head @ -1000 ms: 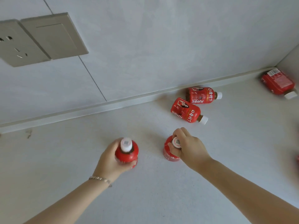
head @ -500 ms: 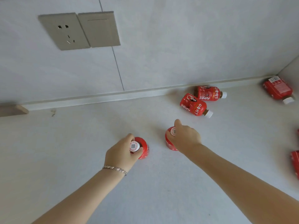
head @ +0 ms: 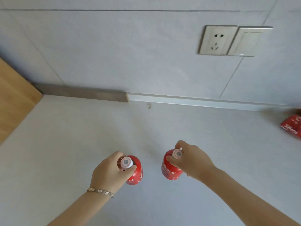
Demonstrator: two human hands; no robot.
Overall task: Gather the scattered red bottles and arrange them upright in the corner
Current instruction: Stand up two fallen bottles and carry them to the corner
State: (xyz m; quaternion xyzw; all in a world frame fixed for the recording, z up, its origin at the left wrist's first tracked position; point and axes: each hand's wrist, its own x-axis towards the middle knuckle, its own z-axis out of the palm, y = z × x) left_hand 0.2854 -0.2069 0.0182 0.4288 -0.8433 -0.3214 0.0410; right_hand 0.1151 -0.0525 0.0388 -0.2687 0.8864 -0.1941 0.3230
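The left hand (head: 110,172) has its grip closed round the neck of one red bottle (head: 136,172), fingers curled about the white cap (head: 126,163); a thin bracelet (head: 100,192) sits on that wrist. Beside it, a little apart, the right hand (head: 193,162) pinches the cap of a second red bottle (head: 169,170) the same way. Both bottles are upright, out on the pale surface (head: 73,144) and well short of the wall. A third bottle (head: 292,127) lies on its side at the far right edge, partly cut off. On the wall are a socket (head: 217,40) and a switch plate (head: 249,41). A wooden panel (head: 14,98) closes the corner at the left.
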